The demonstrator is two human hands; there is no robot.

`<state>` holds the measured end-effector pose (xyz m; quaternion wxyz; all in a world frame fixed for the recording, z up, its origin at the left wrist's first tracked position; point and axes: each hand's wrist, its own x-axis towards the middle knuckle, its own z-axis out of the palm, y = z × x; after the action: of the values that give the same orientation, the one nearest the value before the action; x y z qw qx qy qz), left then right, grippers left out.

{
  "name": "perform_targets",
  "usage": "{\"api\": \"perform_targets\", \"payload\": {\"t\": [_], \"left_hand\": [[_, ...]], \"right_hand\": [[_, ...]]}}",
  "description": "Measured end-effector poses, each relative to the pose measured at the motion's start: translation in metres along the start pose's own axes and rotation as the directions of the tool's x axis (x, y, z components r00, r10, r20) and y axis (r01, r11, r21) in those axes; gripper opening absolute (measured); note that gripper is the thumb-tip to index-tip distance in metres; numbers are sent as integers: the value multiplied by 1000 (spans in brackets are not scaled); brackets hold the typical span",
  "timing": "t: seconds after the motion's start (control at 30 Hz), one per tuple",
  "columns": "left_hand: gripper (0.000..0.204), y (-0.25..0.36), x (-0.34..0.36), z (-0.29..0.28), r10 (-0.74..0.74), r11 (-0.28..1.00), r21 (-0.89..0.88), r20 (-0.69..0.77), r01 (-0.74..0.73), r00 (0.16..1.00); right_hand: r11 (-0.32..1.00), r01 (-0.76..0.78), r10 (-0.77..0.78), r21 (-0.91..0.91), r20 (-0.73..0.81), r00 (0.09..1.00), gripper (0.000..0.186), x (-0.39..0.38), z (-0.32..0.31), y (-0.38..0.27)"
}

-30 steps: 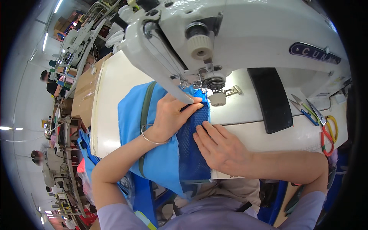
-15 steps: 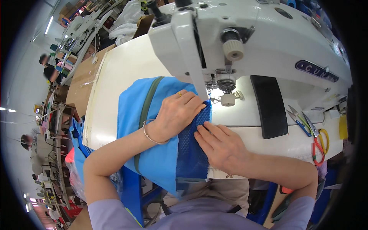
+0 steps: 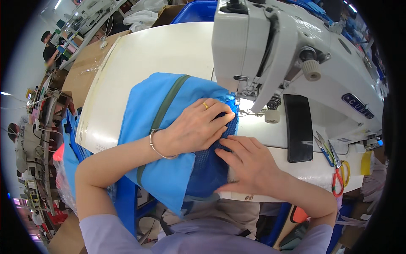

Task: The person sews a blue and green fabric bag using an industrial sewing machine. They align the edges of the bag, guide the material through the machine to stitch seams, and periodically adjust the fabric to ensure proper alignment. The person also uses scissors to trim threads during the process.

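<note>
A light blue fabric piece with a dark green strip and a dark blue mesh panel lies on the white table, its lower part hanging over the front edge. My left hand rests across it, fingers bent and fingertips pinching the mesh edge just beside the sewing machine's needle area. Lower down, my right hand touches the mesh with its fingertips, fingers stretched and thumb apart. The sewing machine stands over the fabric's far right corner.
A black flat rectangular thing lies right of the needle. Beyond it are red-handled scissors, yellow-handled scissors and a small blue-handled cutting tool. A blue bin stands behind the table. Another person is far left.
The view has shifted, so the machine appears further right. My left fingers have bent more at the mesh edge. My right thumb has spread away from its fingers.
</note>
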<state>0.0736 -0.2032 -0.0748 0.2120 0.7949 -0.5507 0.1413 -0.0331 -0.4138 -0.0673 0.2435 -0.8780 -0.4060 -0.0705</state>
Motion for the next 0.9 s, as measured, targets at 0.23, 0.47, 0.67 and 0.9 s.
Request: {"api": "perform_targets", "payload": {"t": [0.23,0.47,0.67,0.9], "left_hand": [[33,-9,-3,7,25,999,-46,-103,-30,994],[26,-10,-1,9,50,998,-39,-160,-57,986],[24,-12,2,11,67,996,-51,-158,-76,985],[21,-15,5,7,83,994,-56,-147,-92,986]], "right_hand": [[988,89,-99,-126,-69,993,53,5,4,17],[954,66,-132,-292,-210,969,35,5,8,23],[956,69,-135,-284,-221,966,33,8,10,24],[953,59,-143,-298,-270,952,30,11,15,25]]}}
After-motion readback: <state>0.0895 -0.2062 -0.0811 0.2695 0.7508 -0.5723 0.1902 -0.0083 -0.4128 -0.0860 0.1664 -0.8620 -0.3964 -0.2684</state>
